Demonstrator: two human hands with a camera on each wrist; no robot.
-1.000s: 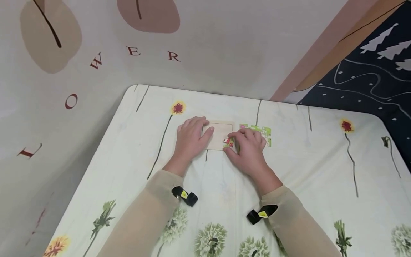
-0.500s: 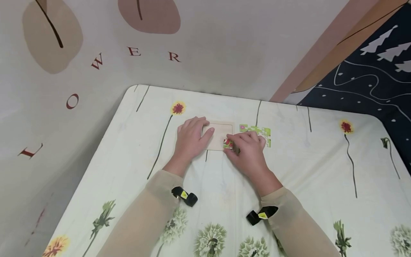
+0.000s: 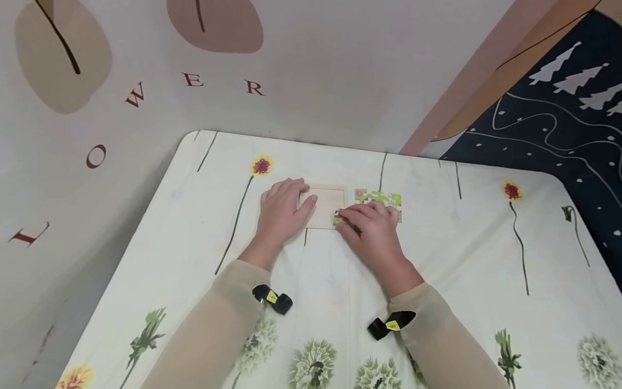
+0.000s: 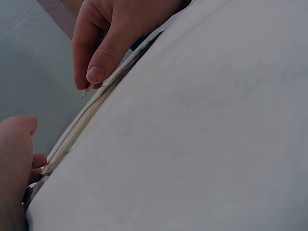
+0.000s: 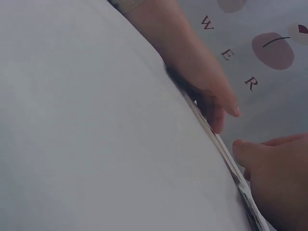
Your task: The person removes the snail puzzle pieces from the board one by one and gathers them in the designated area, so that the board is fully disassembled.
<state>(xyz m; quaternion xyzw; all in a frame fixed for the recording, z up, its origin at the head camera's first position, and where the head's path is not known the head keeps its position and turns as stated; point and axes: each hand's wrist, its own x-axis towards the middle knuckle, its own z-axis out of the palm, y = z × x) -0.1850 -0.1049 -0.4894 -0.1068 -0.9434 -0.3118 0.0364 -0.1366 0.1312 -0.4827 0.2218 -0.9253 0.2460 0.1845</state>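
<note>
A shallow square wooden puzzle tray (image 3: 323, 202) lies on the table. My left hand (image 3: 282, 212) rests along its left edge, fingers at the side and thumb raised over the board. Between thumb and fingertips my right hand (image 3: 373, 232) pinches a small green and red jigsaw piece (image 3: 336, 219) at the tray's lower right corner. In the left wrist view this piece (image 4: 86, 90) tilts at the right fingertips, close over the tray. More green jigsaw pieces (image 3: 396, 199), fitted together in a patch, lie just right of the tray, partly hidden by the right hand.
A white cloth printed with flowers covers the table (image 3: 461, 243). Behind the table's far edge rises a wall (image 3: 330, 97) with lettering and leaf shapes; a dark panel with white trees (image 3: 549, 119) stands at the right.
The jigsaw piece in my right hand has turned and tipped slightly, its face now showing less at the tray's lower right corner. My left hand stays on the tray. The head view has shifted a little.
</note>
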